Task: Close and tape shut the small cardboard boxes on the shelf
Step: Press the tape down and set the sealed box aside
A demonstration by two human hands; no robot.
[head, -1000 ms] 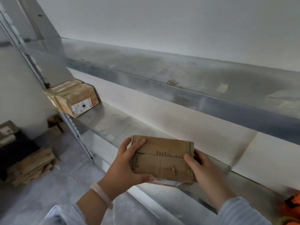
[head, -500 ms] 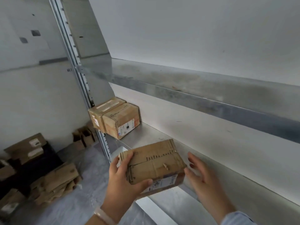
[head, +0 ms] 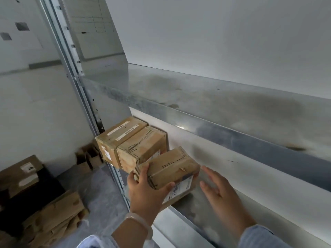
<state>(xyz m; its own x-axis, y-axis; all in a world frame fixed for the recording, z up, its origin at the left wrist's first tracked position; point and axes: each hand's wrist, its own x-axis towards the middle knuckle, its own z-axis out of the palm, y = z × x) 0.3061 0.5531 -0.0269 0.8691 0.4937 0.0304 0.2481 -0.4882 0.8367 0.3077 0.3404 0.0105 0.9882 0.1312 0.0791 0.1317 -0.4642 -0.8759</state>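
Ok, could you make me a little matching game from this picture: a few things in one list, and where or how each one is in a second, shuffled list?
Things
1. left hand
2. right hand
3. pair of closed boxes
4. cardboard pile

Places or states
A. lies on the floor
B. grips a small box
C. sits at the left end of the shelf
D. open, fingers straight, gripping nothing

Pairs: 1-B, 2-D, 3-C, 4-A
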